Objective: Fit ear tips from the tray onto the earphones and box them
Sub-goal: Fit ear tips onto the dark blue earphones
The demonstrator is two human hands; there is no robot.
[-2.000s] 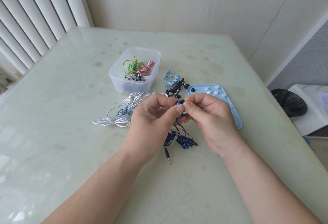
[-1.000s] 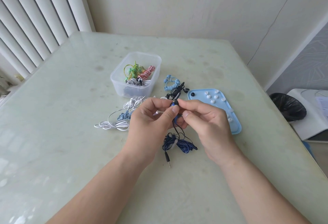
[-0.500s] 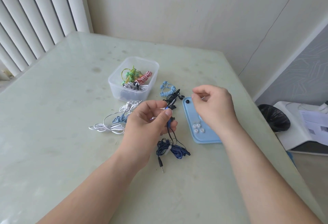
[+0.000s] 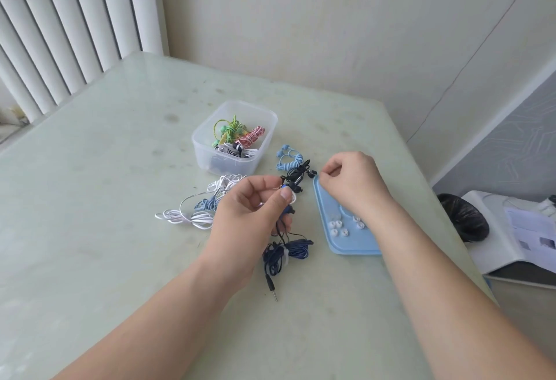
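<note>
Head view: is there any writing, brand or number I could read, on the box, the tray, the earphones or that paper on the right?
No text here can be read.
Paper: printed lines and small pictures, too blurred to read.
Clear box: no label shows.
Blue tray: no writing shows.
Dark blue earphones: no brand mark shows.
</note>
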